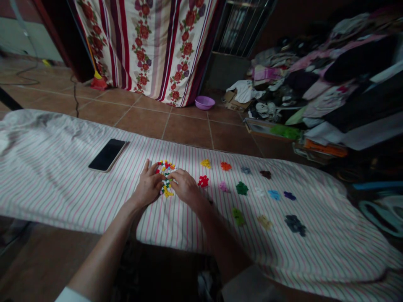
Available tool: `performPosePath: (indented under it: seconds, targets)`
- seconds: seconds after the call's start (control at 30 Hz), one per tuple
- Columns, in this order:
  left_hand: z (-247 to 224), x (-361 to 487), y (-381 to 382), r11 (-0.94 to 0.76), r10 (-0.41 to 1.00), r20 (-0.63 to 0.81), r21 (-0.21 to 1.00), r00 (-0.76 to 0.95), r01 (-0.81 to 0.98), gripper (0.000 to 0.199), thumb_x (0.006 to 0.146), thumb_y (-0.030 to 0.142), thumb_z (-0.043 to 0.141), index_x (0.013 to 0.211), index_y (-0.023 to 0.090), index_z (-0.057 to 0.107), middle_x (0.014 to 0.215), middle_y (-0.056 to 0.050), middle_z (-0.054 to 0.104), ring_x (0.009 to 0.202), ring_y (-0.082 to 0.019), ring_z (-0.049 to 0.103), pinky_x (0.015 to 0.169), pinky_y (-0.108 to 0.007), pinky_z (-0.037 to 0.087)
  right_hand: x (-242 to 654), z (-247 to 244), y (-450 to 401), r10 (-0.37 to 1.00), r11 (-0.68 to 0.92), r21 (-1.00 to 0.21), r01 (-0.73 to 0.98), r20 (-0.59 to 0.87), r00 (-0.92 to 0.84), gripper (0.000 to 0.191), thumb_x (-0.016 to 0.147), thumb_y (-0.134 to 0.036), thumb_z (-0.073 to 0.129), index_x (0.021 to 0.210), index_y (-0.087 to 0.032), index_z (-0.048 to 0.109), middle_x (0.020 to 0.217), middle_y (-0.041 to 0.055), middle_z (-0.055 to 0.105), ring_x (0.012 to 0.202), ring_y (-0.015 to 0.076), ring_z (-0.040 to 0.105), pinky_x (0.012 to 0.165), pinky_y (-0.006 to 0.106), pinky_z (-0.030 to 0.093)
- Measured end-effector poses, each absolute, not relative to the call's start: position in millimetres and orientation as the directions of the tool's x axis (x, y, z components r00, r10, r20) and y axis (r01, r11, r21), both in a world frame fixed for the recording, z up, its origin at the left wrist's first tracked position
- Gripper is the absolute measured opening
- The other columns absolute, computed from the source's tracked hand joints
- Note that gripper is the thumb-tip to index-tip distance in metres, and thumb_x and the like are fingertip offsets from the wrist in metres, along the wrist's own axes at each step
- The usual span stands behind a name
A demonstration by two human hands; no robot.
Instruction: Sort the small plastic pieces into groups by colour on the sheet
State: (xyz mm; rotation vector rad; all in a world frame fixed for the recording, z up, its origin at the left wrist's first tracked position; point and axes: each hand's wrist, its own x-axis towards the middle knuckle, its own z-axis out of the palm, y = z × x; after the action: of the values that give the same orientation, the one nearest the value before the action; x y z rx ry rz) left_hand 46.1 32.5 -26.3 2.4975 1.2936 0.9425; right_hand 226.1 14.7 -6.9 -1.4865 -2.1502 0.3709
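Note:
A mixed cluster of small pieces (168, 193), in yellow, red, green and white, lies on the striped cloth (72, 167) between my hands. My left hand (149, 183) rests at the cluster's left edge with its fingers spread. From the right, my right hand (184, 184) reaches over the cluster, its thumb and fingertips close together at the pieces; whatever they hold is too small to make out. Just beyond that hand sit a red pile (203, 181) and a yellow pile (205, 163).
Sorted piles, among them orange (226, 166), dark green (242, 188), lime (238, 217) and dark grey (295, 225), spread rightward. A phone (108, 155) lies at left. Beyond the cloth are a purple basin (204, 102), a curtain (151, 46) and heaped clothes (302, 79).

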Motion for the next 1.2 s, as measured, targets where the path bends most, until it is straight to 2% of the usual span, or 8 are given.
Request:
performPosePath:
  seconds: [0.13,0.37,0.5,0.67,0.77,0.97,1.1,1.2]
  targets:
    - [-26,45,32,-0.593,0.797,0.454,0.466,0.397,0.657,0.027,0.083,0.016,0.047,0.094,0.020,0.071,0.134,-0.010,0.054,0.136,-0.029,0.039,0.117,-0.066,0.021,223,-4,16,0.930,0.365,-0.485,0.795,0.223,-0.291,0.015,0.085,-0.015,0.061,0.097,-0.020,0.067,0.099,0.0069,0.066,0.098,0.0197,0.059,0.089,0.033,0.046]
    - [-23,44,31,-0.535,0.843,0.395,0.547,0.366,0.644,0.031,0.085,0.016,0.044,0.095,0.021,0.073,0.138,-0.007,0.053,0.144,-0.029,0.027,0.115,-0.066,0.025,219,-4,18,0.923,0.382,-0.505,0.774,0.246,-0.295,0.014,0.083,-0.014,0.062,0.095,-0.021,0.064,0.098,0.0051,0.067,0.097,0.0195,0.059,0.087,0.033,0.045]
    - [-21,45,30,-0.541,0.841,0.390,0.583,0.375,0.606,0.034,0.085,0.014,0.042,0.097,0.024,0.073,0.138,-0.005,0.054,0.140,-0.026,0.035,0.117,-0.065,0.020,217,-5,19,0.933,0.356,-0.514,0.781,0.246,-0.263,0.012,0.083,-0.013,0.060,0.091,-0.021,0.062,0.094,0.0040,0.066,0.093,0.0187,0.059,0.084,0.032,0.045]
    - [-22,46,30,-0.517,0.856,0.392,0.634,0.338,0.574,0.034,0.086,0.016,0.042,0.101,0.023,0.072,0.137,-0.007,0.055,0.141,-0.027,0.033,0.116,-0.066,0.021,216,-4,20,0.936,0.347,-0.544,0.764,0.253,-0.245,0.009,0.086,-0.014,0.057,0.090,-0.021,0.061,0.088,0.0029,0.066,0.086,0.0169,0.061,0.078,0.028,0.044]
    - [-23,46,30,-0.529,0.849,0.397,0.628,0.349,0.571,0.035,0.087,0.017,0.041,0.103,0.024,0.072,0.136,-0.006,0.055,0.139,-0.026,0.036,0.117,-0.065,0.019,216,-5,20,0.934,0.353,-0.555,0.753,0.262,-0.245,0.009,0.086,-0.014,0.056,0.090,-0.021,0.061,0.087,0.0028,0.067,0.085,0.0167,0.062,0.076,0.027,0.044]
    - [-21,45,29,-0.519,0.853,0.393,0.569,0.343,0.639,0.033,0.089,0.021,0.041,0.097,0.022,0.073,0.139,-0.007,0.051,0.146,-0.031,0.020,0.115,-0.065,0.025,220,-9,20,0.946,0.321,-0.642,0.696,0.248,-0.207,0.008,0.086,-0.016,0.056,0.090,-0.021,0.061,0.083,0.0011,0.069,0.079,0.0150,0.064,0.071,0.025,0.046]
    - [-20,45,30,-0.567,0.821,0.418,0.513,0.389,0.644,0.033,0.086,0.016,0.042,0.097,0.023,0.072,0.138,-0.006,0.051,0.142,-0.029,0.028,0.116,-0.064,0.024,226,-6,17,0.952,0.301,-0.695,0.653,0.262,-0.160,0.008,0.085,-0.017,0.055,0.091,-0.021,0.060,0.085,0.0013,0.069,0.078,0.0145,0.065,0.070,0.025,0.047]
    - [-22,47,31,-0.587,0.803,0.457,0.496,0.383,0.639,0.033,0.086,0.015,0.042,0.097,0.023,0.072,0.136,-0.006,0.052,0.140,-0.028,0.032,0.117,-0.065,0.023,231,3,14,0.949,0.297,-0.688,0.662,0.287,-0.127,0.004,0.086,-0.021,0.055,0.088,-0.020,0.059,0.085,0.0019,0.068,0.076,0.0141,0.064,0.070,0.024,0.048]
